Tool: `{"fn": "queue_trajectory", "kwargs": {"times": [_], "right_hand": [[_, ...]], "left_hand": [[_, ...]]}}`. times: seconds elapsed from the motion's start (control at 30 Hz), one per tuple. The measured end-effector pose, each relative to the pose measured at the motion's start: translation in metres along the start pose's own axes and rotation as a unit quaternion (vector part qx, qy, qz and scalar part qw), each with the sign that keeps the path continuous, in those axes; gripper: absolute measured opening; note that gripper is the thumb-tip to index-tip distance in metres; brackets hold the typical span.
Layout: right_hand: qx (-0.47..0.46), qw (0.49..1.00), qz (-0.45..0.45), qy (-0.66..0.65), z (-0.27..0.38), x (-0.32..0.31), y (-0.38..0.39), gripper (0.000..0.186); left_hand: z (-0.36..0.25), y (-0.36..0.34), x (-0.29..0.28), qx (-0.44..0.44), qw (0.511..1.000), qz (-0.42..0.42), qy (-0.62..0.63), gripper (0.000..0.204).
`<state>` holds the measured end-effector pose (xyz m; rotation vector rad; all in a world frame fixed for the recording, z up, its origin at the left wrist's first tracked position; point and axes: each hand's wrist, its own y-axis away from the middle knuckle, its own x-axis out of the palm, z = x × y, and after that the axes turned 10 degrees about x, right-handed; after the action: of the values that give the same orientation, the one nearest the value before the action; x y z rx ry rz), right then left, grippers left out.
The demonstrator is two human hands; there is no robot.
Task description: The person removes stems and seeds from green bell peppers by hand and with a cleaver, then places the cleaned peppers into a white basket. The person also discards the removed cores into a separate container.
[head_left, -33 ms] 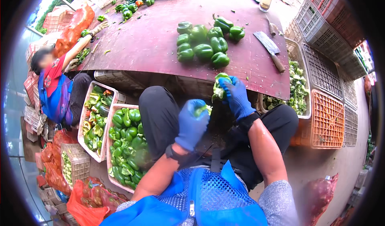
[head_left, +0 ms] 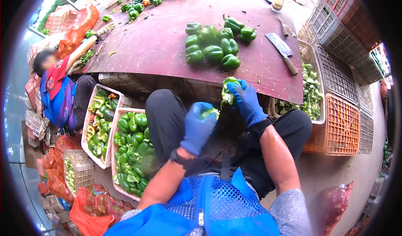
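Above my lap, my right hand (head_left: 245, 100), in a blue glove, is closed on an opened piece of green bell pepper (head_left: 229, 91) whose pale inside shows. To its left and a little nearer, my gloved left hand (head_left: 199, 127) grips another green pepper piece (head_left: 209, 113), mostly hidden by the fingers. On the red table in front sits a cluster of whole green bell peppers (head_left: 212, 54). A cleaver (head_left: 279, 44) lies flat to the right of them.
Left of my knee stands a crate of green pepper pieces (head_left: 134, 152), with another crate of mixed peppers (head_left: 100, 127) beyond it. A bin of pale trimmings (head_left: 310, 81) and an orange crate (head_left: 341, 125) stand right. A co-worker (head_left: 58, 85) sits at the table's left end.
My left hand has shifted very slightly left and away from me, with the pepper piece still in it. The right hand has barely moved.
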<state>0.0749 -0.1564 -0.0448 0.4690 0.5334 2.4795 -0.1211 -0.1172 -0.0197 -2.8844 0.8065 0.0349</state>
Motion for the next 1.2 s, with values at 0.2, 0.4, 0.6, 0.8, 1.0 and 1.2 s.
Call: {"fn": "queue_trajectory", "kwargs": {"times": [0.2, 0.4, 0.6, 0.8, 1.0, 1.2], "right_hand": [[0.002, 0.974, 0.224, 0.035, 0.013, 0.008, 0.027, 0.04], [-0.044, 0.958, 0.273, 0.078, 0.01, 0.015, 0.032, 0.044], [-0.013, 0.976, 0.11, 0.185, -0.003, 0.009, 0.026, 0.05], [0.14, 0.962, 0.061, 0.225, 0.011, 0.013, 0.034, 0.038], [0.119, 0.972, 0.043, 0.2, -0.015, 0.018, 0.025, 0.037], [0.006, 0.972, 0.031, 0.234, -0.025, 0.013, 0.017, 0.033]], "left_hand": [[-0.004, -0.029, -0.029, -0.161, 0.968, 0.054, 0.183, 0.028], [0.008, -0.04, -0.022, -0.131, 0.956, 0.145, 0.218, 0.037], [0.017, -0.04, -0.021, -0.15, 0.975, 0.081, 0.14, 0.023], [0.028, -0.033, -0.01, -0.097, 0.989, -0.047, 0.105, 0.019], [0.028, -0.027, -0.008, -0.098, 0.991, -0.025, 0.087, 0.025], [0.019, -0.028, -0.004, -0.07, 0.997, 0.007, 0.019, 0.039]]}}
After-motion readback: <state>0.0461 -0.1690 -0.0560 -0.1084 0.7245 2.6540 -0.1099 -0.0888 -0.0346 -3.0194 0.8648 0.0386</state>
